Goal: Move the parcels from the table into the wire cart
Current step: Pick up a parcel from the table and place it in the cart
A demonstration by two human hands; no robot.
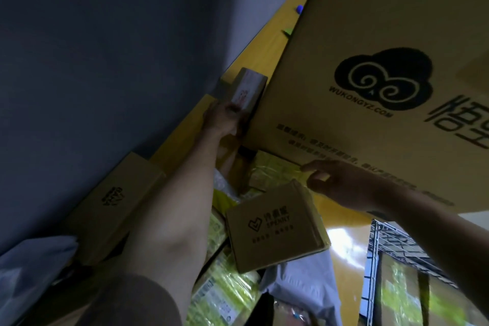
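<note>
head view, tilted hard, dim light. we see a yellow desk [267,42] running along a grey wall [105,47], crowded with parcels.

left hand [223,118] reaches far in, fingers curled round the near end of a small box [247,88] that stands against the side of a big carton [383,82] with a black cloud logo. we judge this small box is the one now being picked.

right hand [341,182] hovers at the lower edge of the big carton, just above the corner of a brown box [275,225] with a heart mark. its fingers are loosely curled, thumb and forefinger close together. we cannot tell whether this grip pinches anything or only touches the carton edge.

still on the desk: a long flat box [116,201] by the wall, yellow-green plastic mailers [225,288] under the brown box, a grey poly bag [307,283], another grey bag [34,262] at the lower left.

wire cart [383,259] stands at the lower right, beside the desk edge. something yellow-green and shiny [407,296] shows behind its mesh, so we take it that at least some goods are already inside; how many is hidden.

our reading: the task is underway but far from done. most parcels, the big carton included, remain on the desk.
</note>
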